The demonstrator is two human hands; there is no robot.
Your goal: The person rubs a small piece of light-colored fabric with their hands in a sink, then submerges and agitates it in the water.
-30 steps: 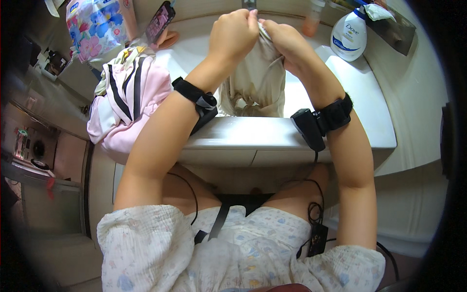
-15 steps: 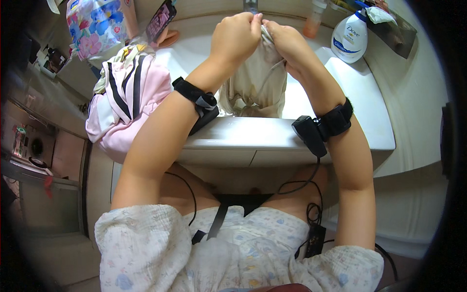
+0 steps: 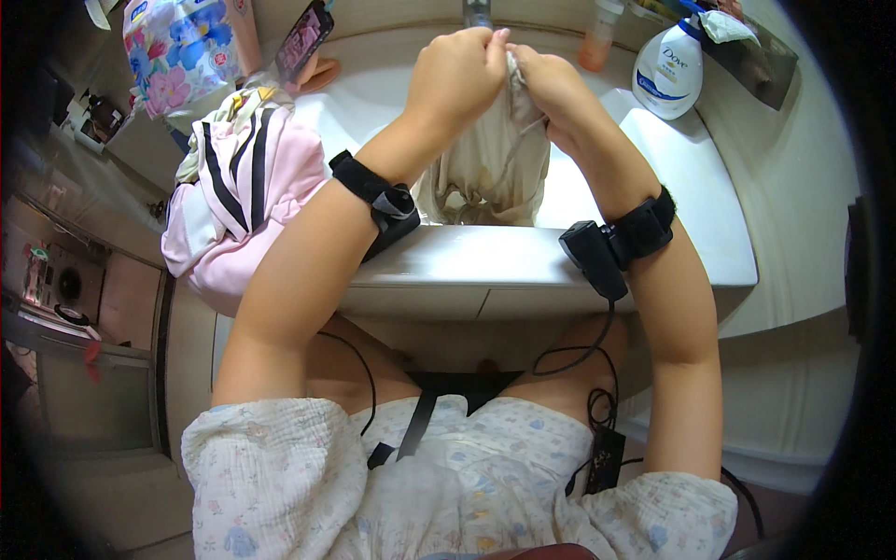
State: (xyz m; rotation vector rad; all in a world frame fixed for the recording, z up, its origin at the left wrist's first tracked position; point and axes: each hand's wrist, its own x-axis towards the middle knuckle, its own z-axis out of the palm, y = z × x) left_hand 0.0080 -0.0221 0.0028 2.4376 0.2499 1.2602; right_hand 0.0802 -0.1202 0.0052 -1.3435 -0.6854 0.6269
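- Far left, a dark pump bottle off on a side ledge, too small for me to make out much.
- Then a flowery plastic package, blue and pink blooms all over it, right behind the laundry.
- My pink garment with black and white stripes is heaped with some other clothes at the left end of the sink.
- Phone leaning at an angle just behind that pile, with a peach-coloured stand beside it.
- Black strap round my left wrist. My left hand is curled into a fist on the top of the cloth, thumb side up. Most of those fingertips are hidden from me.
- Metal faucet right behind my hands.
- The beige cloth hangs bunched from both hands inside the white sink, bottom end near the front rim. Can't tell if it touches the basin floor.
- My right hand is pinching the same bunched top, knuckles almost against the left ones.
- Orange-tinted container behind the sink.
- Black wrist box strapped on my right arm.
- White pump bottle at the back right.
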